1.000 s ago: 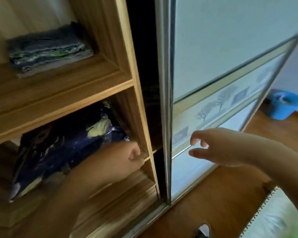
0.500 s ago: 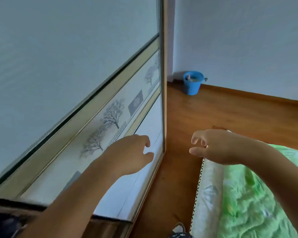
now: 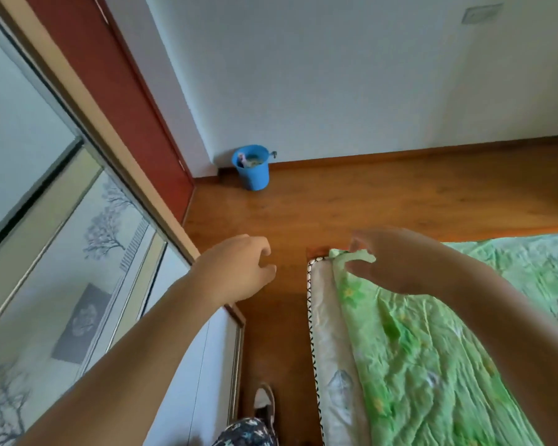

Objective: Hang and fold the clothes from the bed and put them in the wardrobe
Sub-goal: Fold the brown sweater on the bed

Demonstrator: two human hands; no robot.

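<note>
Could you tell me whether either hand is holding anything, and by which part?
Nothing is held: the left hand is loosely curled over the floor, the right hand loosely curled over the corner of the green sheet.

Soft, even daylight on my feed, no glare; the wide lens bends the edges, and motion blur softens everything.

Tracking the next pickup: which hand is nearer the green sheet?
Right. The right hand hovers at the corner of the green sheet; the left hand is over the floor beside it.
</note>
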